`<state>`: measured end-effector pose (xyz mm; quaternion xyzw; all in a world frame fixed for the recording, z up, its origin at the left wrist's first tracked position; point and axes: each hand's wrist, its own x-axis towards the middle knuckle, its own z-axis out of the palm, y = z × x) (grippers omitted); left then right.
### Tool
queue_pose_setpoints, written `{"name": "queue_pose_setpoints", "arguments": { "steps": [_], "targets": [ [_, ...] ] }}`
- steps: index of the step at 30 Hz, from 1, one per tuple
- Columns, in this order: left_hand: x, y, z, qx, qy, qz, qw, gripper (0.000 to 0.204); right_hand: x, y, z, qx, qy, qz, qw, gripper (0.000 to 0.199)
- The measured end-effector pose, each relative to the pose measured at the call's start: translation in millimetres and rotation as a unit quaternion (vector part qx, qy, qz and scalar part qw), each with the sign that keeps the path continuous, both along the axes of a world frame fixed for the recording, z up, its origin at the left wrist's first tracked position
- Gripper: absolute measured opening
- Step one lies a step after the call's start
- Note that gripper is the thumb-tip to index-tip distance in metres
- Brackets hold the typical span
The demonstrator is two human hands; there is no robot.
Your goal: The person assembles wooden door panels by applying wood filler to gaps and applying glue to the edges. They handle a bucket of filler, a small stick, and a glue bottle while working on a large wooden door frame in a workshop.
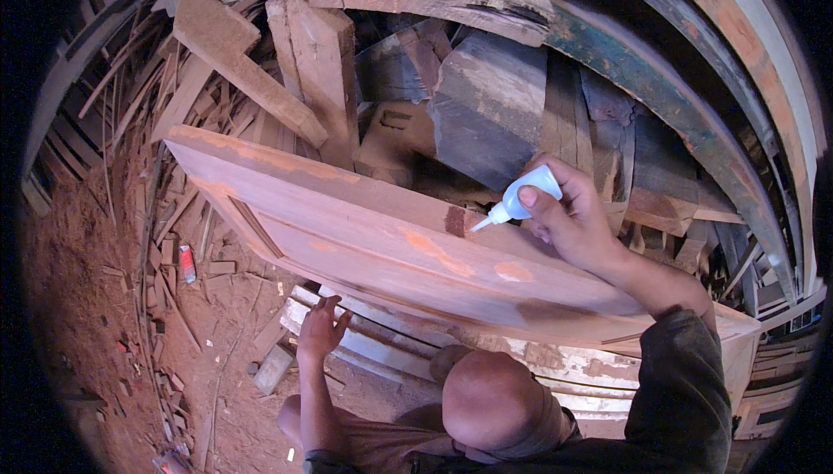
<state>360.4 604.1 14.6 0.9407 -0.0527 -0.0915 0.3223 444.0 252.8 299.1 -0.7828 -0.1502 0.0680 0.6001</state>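
Observation:
In my right hand [568,222] is a small white squeeze bottle [531,192], tilted so its thin nozzle points down and left. The tip is at the upper edge of a wooden panel door [390,240], beside a dark brown patch [455,221] on that edge. Orange filler-like smears mark the door's edge and face; it stands on its long side, leaning. My left hand [321,328] is low on the near side, fingers apart, by the end of some pale stacked boards [373,348] below the door. It holds nothing I can see.
Timber offcuts and thick blocks [490,101] are piled behind the door. Long curved-looking beams [642,66] run along the far side and right. Reddish sawdust ground [95,300] lies to the left, with scattered scraps and a small red-and-white container [186,263].

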Motion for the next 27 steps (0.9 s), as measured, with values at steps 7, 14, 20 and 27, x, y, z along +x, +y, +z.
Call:
{"name": "queue_pose_setpoints", "arguments": {
  "steps": [7, 14, 20, 27],
  "targets": [
    [-2.3, 3.3, 0.7, 0.002, -0.015, -0.007, 1.000, 0.041, -0.2, -0.4, -0.5, -0.022, 0.005, 0.001, 1.000, 0.023],
    [-1.9, -1.0, 8.4, 0.018, 0.001, 0.007, 1.000, 0.040, 0.2, 0.9, 0.3, -0.043, -0.012, -0.009, 0.999, 0.023],
    [-1.1, -1.3, 7.0, 0.012, 0.000, 0.007, 1.000, 0.039, -0.5, 0.3, -0.3, -0.032, -0.007, -0.011, 0.999, 0.022],
    [-0.5, -0.5, 0.8, 0.010, -0.007, 0.005, 1.000, 0.039, 0.2, -1.9, -0.9, -0.034, -0.004, 0.004, 0.999, 0.023]
  ]
}}
